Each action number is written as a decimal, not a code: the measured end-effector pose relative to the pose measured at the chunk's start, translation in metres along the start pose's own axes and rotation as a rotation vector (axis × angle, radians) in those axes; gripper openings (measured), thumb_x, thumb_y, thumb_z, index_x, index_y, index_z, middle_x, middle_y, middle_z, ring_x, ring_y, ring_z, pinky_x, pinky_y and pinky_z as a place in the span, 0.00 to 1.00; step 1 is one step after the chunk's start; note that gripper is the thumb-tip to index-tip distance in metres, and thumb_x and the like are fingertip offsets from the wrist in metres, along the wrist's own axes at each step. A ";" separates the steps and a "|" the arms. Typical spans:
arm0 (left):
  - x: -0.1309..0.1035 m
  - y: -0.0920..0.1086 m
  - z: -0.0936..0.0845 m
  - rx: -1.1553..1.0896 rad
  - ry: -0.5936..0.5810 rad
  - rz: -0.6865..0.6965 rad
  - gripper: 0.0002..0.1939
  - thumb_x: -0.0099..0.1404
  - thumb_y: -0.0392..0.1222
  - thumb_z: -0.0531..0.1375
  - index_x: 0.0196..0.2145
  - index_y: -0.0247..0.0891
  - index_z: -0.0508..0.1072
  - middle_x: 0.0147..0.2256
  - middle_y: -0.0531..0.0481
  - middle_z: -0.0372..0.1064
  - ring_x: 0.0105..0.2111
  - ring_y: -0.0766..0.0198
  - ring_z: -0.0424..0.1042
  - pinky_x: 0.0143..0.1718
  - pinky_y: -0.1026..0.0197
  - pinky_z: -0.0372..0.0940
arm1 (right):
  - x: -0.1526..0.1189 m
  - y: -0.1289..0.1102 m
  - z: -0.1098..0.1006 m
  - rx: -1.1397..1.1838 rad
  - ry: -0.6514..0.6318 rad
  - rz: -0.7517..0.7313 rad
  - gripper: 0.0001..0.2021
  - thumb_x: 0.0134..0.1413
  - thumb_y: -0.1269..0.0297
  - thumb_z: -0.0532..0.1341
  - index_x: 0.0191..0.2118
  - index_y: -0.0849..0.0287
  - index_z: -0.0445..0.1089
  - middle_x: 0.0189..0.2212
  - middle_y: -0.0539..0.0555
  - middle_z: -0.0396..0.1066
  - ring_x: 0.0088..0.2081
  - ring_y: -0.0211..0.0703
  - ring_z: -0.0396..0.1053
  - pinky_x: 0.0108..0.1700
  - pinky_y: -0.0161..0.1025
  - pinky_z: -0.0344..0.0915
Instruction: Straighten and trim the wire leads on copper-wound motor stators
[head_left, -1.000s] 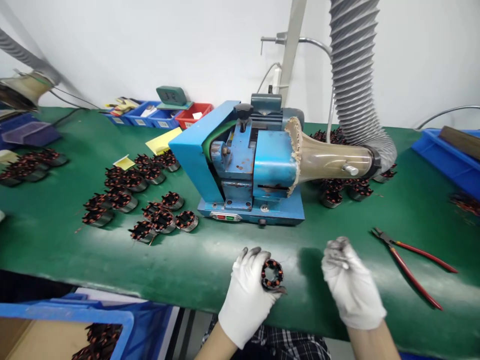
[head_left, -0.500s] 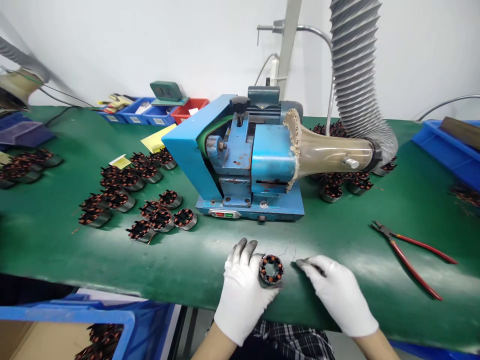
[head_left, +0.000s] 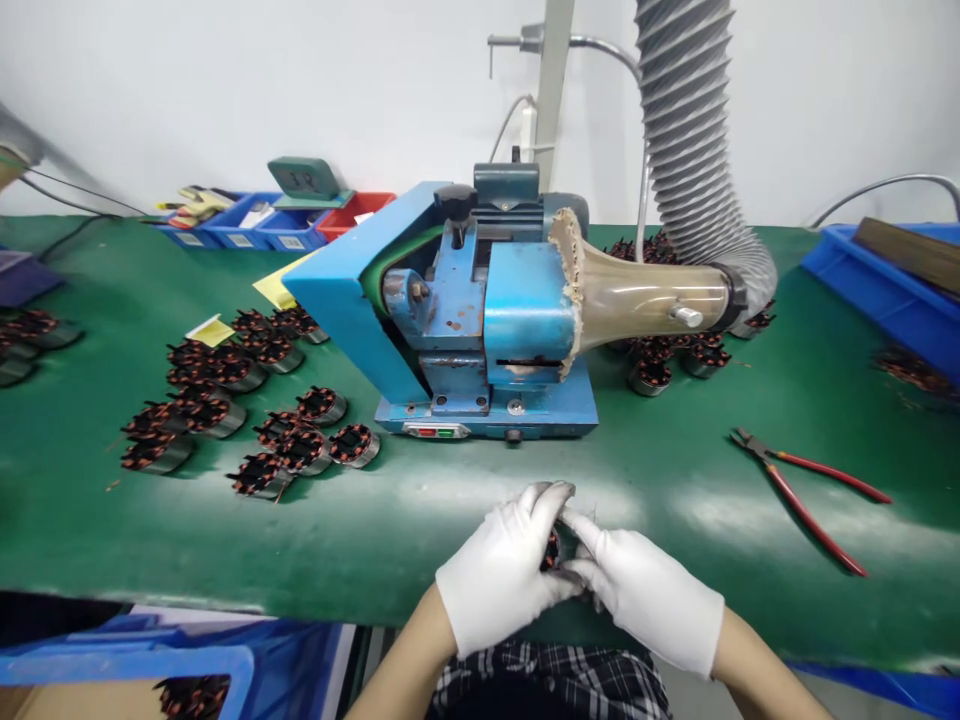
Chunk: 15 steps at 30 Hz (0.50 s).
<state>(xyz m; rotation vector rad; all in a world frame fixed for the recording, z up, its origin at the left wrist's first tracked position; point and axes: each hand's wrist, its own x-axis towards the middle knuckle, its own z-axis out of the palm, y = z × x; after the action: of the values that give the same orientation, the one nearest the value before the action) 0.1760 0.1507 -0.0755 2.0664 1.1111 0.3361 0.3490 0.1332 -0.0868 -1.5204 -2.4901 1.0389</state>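
Coil rings in black and copper with silvery metal sides [head_left: 49, 328] sit at the far left of your green tabletop [head_left: 90, 540]; lower down, a broad-rimmed blue plastic bin [head_left: 135, 662] has dark pieces [head_left: 193, 697] inside. Next comes a larger group of similar rings [head_left: 238, 370], nearer to you than the small blue plastic trays [head_left: 240, 225] and red plastic tray [head_left: 349, 215]. To their right stands a blue metal machine [head_left: 525, 310]. In front of it, your white-gloved left hand [head_left: 502, 572] curls around a single black-and-copper coil ring [head_left: 552, 550], mostly hidden between your two hands. Your white-gloved right hand [head_left: 649, 590] comes in from the other side, fingertips bunched close against ring and left hand; whether they pinch anything cannot be told. Beyond it, a brownish see-through funnel [head_left: 645, 300] joins a grey ribbed hose [head_left: 686, 130]. Farther right, red-handled metal pliers [head_left: 814, 525] lie spread near a blue plastic box [head_left: 877, 300].
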 end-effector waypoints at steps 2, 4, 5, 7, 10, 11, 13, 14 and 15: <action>-0.002 0.000 0.004 0.000 0.022 -0.005 0.28 0.57 0.35 0.58 0.53 0.44 0.54 0.51 0.47 0.57 0.46 0.56 0.63 0.47 0.54 0.60 | -0.005 -0.005 0.003 -0.105 0.034 0.069 0.16 0.59 0.70 0.47 0.51 0.64 0.61 0.25 0.56 0.70 0.25 0.46 0.67 0.26 0.37 0.56; -0.004 0.002 0.005 -0.004 0.033 -0.037 0.23 0.56 0.33 0.58 0.49 0.44 0.59 0.48 0.49 0.59 0.43 0.58 0.64 0.45 0.55 0.61 | -0.008 -0.009 0.004 -0.152 0.049 0.126 0.14 0.59 0.70 0.46 0.46 0.62 0.64 0.24 0.56 0.70 0.25 0.48 0.68 0.26 0.38 0.56; -0.004 0.002 0.005 -0.006 0.029 -0.051 0.23 0.54 0.34 0.60 0.48 0.43 0.60 0.48 0.49 0.59 0.43 0.58 0.65 0.44 0.55 0.62 | -0.009 -0.011 0.005 -0.126 0.051 0.146 0.14 0.59 0.71 0.46 0.47 0.62 0.64 0.25 0.56 0.70 0.25 0.48 0.68 0.26 0.38 0.56; -0.006 0.002 0.002 -0.006 -0.007 -0.042 0.31 0.50 0.36 0.63 0.50 0.43 0.58 0.50 0.46 0.58 0.46 0.55 0.64 0.46 0.53 0.61 | -0.009 -0.011 0.003 0.041 0.039 0.148 0.17 0.58 0.71 0.49 0.53 0.60 0.58 0.27 0.54 0.71 0.27 0.47 0.69 0.27 0.37 0.58; -0.010 0.001 -0.003 0.014 -0.070 0.034 0.43 0.48 0.36 0.64 0.58 0.41 0.48 0.58 0.40 0.48 0.56 0.49 0.53 0.53 0.48 0.56 | -0.007 -0.008 -0.001 0.310 -0.045 0.085 0.25 0.53 0.71 0.55 0.57 0.58 0.51 0.28 0.50 0.71 0.28 0.43 0.69 0.28 0.34 0.59; -0.011 0.000 -0.005 0.021 -0.081 0.053 0.45 0.48 0.35 0.63 0.60 0.41 0.45 0.60 0.39 0.44 0.58 0.48 0.49 0.55 0.47 0.53 | -0.005 -0.008 -0.003 0.353 -0.073 0.066 0.27 0.51 0.71 0.57 0.57 0.58 0.50 0.28 0.50 0.71 0.27 0.42 0.68 0.28 0.33 0.59; -0.013 0.000 -0.007 0.018 -0.094 0.064 0.48 0.48 0.35 0.63 0.61 0.41 0.41 0.62 0.37 0.38 0.60 0.47 0.44 0.56 0.46 0.51 | -0.001 -0.009 -0.005 0.344 -0.096 0.062 0.27 0.50 0.72 0.58 0.56 0.60 0.51 0.27 0.50 0.71 0.26 0.42 0.67 0.27 0.33 0.58; -0.014 -0.001 -0.007 0.011 -0.100 0.061 0.49 0.47 0.37 0.63 0.61 0.40 0.40 0.62 0.37 0.37 0.60 0.46 0.44 0.56 0.45 0.51 | 0.001 -0.010 -0.006 0.313 -0.093 0.063 0.26 0.50 0.72 0.57 0.55 0.62 0.53 0.27 0.51 0.70 0.26 0.43 0.67 0.26 0.34 0.57; -0.014 -0.001 -0.007 0.005 -0.103 0.052 0.49 0.47 0.38 0.64 0.61 0.40 0.40 0.62 0.37 0.38 0.60 0.46 0.44 0.56 0.45 0.51 | 0.002 -0.011 -0.005 0.278 -0.087 0.061 0.24 0.51 0.72 0.56 0.54 0.62 0.54 0.26 0.51 0.70 0.26 0.43 0.67 0.26 0.34 0.56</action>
<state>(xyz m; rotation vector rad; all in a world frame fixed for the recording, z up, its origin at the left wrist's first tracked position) 0.1639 0.1435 -0.0695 2.0956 0.9988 0.2500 0.3409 0.1345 -0.0771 -1.5037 -2.2436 1.4199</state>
